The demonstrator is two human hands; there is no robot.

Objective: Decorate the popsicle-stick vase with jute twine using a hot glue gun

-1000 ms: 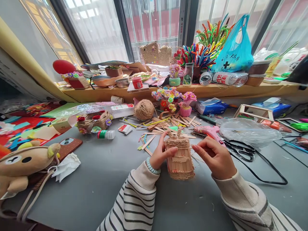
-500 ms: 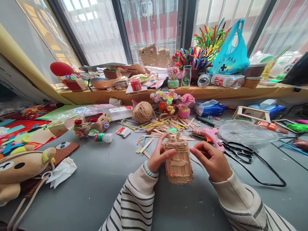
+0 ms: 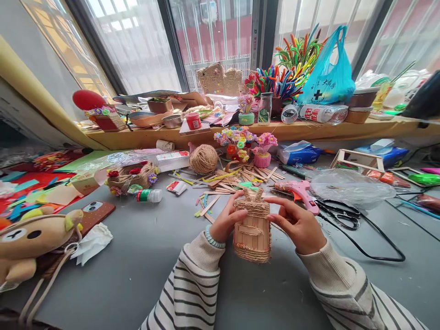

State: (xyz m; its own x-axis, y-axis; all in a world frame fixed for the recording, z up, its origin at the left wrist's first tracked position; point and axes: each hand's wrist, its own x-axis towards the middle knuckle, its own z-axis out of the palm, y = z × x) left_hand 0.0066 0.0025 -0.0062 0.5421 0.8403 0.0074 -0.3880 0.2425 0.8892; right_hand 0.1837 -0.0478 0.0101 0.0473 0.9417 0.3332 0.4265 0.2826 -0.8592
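Observation:
Between my hands is a small craft-stick box (image 3: pixel 253 238), banded with jute twine at top and bottom, with two twine-wrapped prongs on top. My left hand (image 3: pixel 225 220) grips its left side, thumb across the front and the other fingers behind. At the upper right edge, my right hand (image 3: pixel 299 224) has its thumb and forefinger on the box. A pink glue gun (image 3: pixel 302 192) lies just beyond the right hand. Loose craft sticks (image 3: pixel 227 181) are scattered behind the box, and a ball of twine (image 3: pixel 203 159) sits past them.
Black scissors (image 3: pixel 342 215) and a black cord (image 3: pixel 381 256) lie to the right. A small bottle (image 3: pixel 149 195), a plush bear (image 3: pixel 37 243) and a crumpled tissue (image 3: pixel 92 245) are on the left. Pipe cleaners (image 3: pixel 275 85) and a blue bag (image 3: pixel 328 75) stand on the windowsill.
My right hand has moved left from a pinch beside the box to touch its upper right edge, thumb and forefinger now apart. The box has turned slightly and shifted a little left.

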